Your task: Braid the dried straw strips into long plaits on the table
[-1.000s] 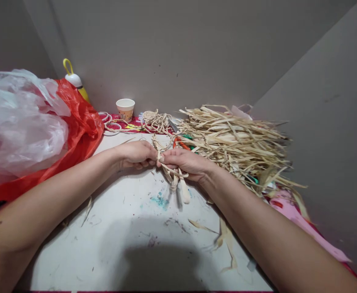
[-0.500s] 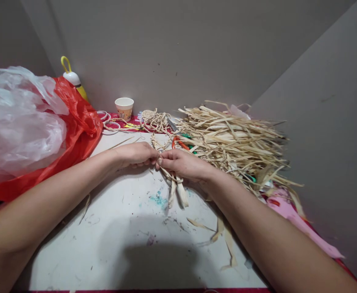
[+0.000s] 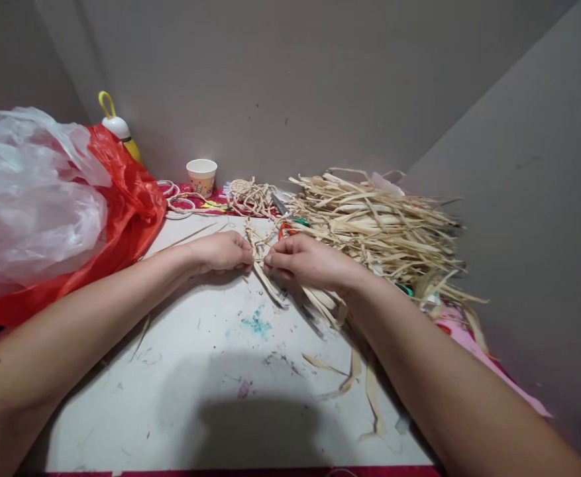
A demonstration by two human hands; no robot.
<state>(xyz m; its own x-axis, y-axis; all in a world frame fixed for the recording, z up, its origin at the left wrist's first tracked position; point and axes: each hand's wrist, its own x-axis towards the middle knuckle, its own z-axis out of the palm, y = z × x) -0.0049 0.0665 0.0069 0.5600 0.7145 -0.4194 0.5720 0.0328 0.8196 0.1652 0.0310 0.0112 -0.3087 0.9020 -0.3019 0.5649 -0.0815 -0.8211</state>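
My left hand [image 3: 223,252] is closed, its thumb and fingers pinching a thin braid [image 3: 250,232] of pale dried plant strips. One loose end [image 3: 269,286] of the braid slants down across the white board. Just to the right, my right hand [image 3: 315,264] is closed in a pinch on dried strips [image 3: 324,306], which trail below its palm. A small gap separates the two hands, with fibre spanning it. Behind my right hand lie scissors [image 3: 285,229] with orange handle parts, partly covered by straw.
A large heap of dried strips [image 3: 379,228] lies at right. Coiled braided cord [image 3: 251,193] and a paper cup [image 3: 202,177] stand along the back. Red and clear plastic bags [image 3: 134,185] fill the left, before a yellow bottle [image 3: 117,127]. Loose scraps [image 3: 354,374] lie on the white board [image 3: 171,371].
My right hand has moved right, away from my left hand, and its strips have swung out to the right. My left hand stays nearly in place.
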